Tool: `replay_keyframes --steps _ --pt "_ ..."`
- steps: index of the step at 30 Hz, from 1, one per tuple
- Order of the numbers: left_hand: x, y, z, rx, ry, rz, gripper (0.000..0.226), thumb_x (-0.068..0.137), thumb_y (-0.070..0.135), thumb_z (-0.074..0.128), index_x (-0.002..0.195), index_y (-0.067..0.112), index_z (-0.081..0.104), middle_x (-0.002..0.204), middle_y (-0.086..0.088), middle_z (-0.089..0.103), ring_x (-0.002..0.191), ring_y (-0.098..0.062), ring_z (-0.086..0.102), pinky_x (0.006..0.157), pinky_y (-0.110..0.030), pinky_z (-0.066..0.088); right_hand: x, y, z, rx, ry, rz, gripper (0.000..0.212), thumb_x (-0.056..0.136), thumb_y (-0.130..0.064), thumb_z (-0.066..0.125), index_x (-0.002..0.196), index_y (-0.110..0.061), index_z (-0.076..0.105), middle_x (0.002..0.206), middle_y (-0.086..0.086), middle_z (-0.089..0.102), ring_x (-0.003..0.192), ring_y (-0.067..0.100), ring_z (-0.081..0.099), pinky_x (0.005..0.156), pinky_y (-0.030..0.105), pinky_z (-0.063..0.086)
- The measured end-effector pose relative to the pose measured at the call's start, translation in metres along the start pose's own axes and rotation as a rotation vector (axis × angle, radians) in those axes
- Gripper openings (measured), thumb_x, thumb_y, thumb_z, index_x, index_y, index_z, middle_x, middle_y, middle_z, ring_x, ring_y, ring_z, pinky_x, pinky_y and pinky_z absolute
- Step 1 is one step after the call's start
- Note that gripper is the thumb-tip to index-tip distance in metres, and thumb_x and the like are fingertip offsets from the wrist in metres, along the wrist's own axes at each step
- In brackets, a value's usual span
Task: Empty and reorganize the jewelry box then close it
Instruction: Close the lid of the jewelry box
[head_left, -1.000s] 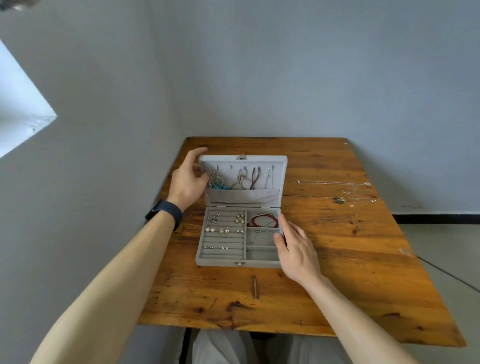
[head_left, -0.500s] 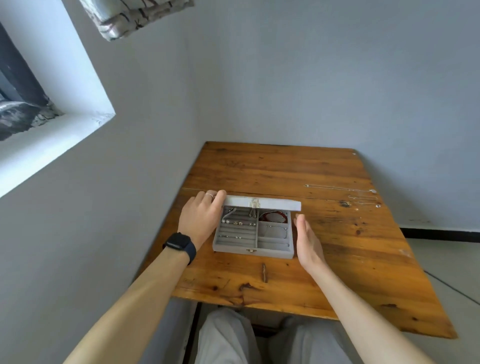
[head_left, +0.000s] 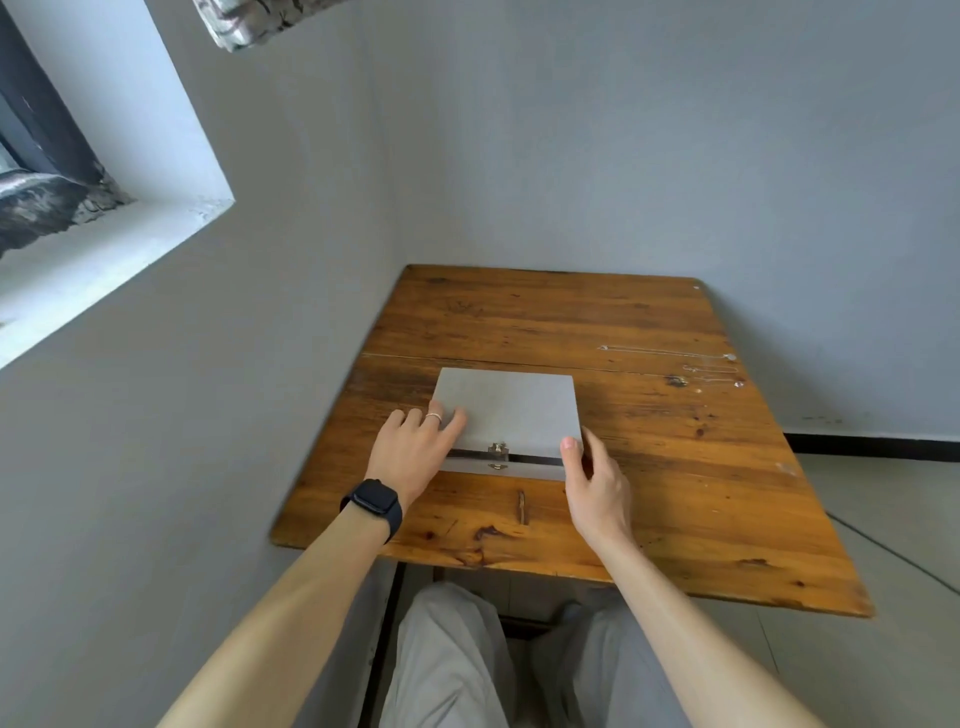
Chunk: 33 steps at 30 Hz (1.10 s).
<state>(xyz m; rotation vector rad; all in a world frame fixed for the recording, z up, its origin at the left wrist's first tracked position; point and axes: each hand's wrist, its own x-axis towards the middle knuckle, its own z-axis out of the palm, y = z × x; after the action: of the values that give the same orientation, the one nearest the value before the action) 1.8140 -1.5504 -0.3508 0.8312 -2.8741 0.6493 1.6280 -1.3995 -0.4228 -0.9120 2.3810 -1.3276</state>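
The grey jewelry box (head_left: 511, 410) lies on the wooden table (head_left: 571, 322) with its lid almost down; a thin dark gap shows along the front edge by the small metal clasp (head_left: 497, 451). My left hand (head_left: 415, 449), with a ring and a dark watch on the wrist, rests with straight fingers on the lid's near left corner. My right hand (head_left: 595, 475) touches the box's right front corner, thumb against the lid's edge. The box's contents are hidden.
Thin silver chains (head_left: 675, 356) and small trinkets (head_left: 678, 381) lie on the table's right side. A small brown stick-like piece (head_left: 521, 506) lies in front of the box. Grey walls border the table at the left and back; a window sill is at upper left.
The lid, upright a second ago, has come down over the tray to a narrow gap. My left hand followed it down onto the lid; my right hand moved to the right front corner.
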Motion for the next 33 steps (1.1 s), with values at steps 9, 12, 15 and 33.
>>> replay_keyframes --steps 9,12,15,33 --pt "0.01 -0.006 0.006 0.079 -0.115 0.107 0.067 0.097 0.005 0.051 0.154 0.011 0.016 0.149 -0.024 0.042 0.111 -0.03 0.062 0.095 -0.038 0.046 -0.006 0.006 0.0 -0.049 0.068 -0.099 0.066 0.094 -0.064 0.035 0.143 -0.023 0.051 0.135 0.001 0.063 0.124 0.021 0.057 0.093 0.026 0.04" --pt "0.011 -0.004 0.009 0.052 -0.147 0.079 0.071 0.096 0.008 0.054 0.155 0.009 0.014 0.151 -0.026 0.038 0.119 -0.032 0.058 0.099 -0.038 0.045 -0.007 0.007 0.001 -0.054 0.073 -0.103 0.065 0.094 -0.063 0.035 0.144 -0.023 0.05 0.135 0.001 0.062 0.124 0.021 0.057 0.091 0.025 0.039" --pt "0.009 -0.001 0.012 -0.05 -0.197 0.038 0.082 0.091 0.021 0.061 0.156 0.011 0.012 0.157 -0.023 0.029 0.135 -0.033 0.044 0.109 -0.041 0.038 -0.005 0.009 0.002 -0.06 0.073 -0.109 0.061 0.096 -0.059 0.039 0.145 -0.024 0.048 0.141 0.001 0.058 0.129 0.021 0.053 0.096 0.027 0.038" --pt "-0.01 0.037 0.049 -0.659 -0.001 -0.35 0.057 0.106 0.047 0.018 0.159 0.028 0.014 0.166 0.011 0.01 0.151 -0.006 -0.003 0.122 -0.04 0.008 -0.012 -0.027 0.029 -0.066 0.088 0.022 0.102 0.07 -0.089 0.051 0.149 -0.031 0.021 0.151 0.003 0.041 0.134 0.024 0.04 0.101 0.04 0.04"
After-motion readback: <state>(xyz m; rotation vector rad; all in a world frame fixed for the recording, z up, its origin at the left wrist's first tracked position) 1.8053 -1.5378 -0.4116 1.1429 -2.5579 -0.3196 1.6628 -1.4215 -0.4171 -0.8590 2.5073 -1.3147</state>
